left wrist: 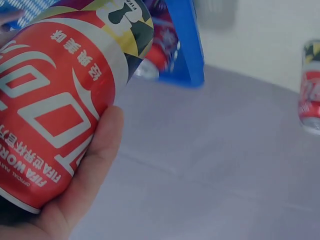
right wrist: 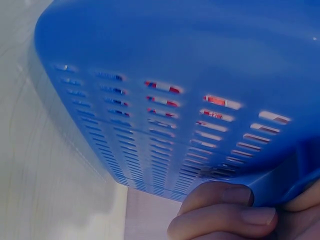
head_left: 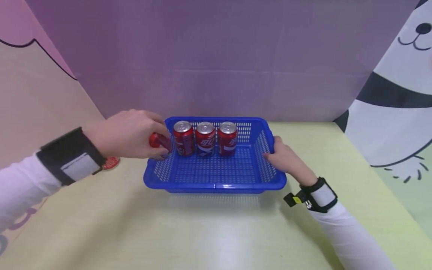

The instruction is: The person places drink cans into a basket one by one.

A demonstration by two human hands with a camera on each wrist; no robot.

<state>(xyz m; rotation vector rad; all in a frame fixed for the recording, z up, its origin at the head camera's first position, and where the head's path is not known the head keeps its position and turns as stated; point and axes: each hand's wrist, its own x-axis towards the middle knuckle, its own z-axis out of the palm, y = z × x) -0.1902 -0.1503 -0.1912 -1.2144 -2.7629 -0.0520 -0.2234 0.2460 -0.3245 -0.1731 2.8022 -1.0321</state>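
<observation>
A red soda can (left wrist: 55, 100) is gripped in my left hand (head_left: 129, 135), its printed side filling much of the left wrist view. In the head view that can is mostly hidden by the fingers, at the left rim of a blue plastic basket (head_left: 216, 186). Three red cans stand upright in a row along the basket's back wall: a left one (head_left: 183, 139), a middle one (head_left: 205, 140) and a right one (head_left: 227, 139). My right hand (head_left: 287, 157) holds the basket's right rim; in the right wrist view its curled fingers (right wrist: 225, 215) show under the slotted wall.
Another red can (head_left: 111, 162) stands on the pale table (head_left: 209, 228) to the left, partly covered by my left wrist. Behind the basket rises a purple backdrop (head_left: 219, 56), and a panel with a cartoon animal (head_left: 398, 123) borders the right side.
</observation>
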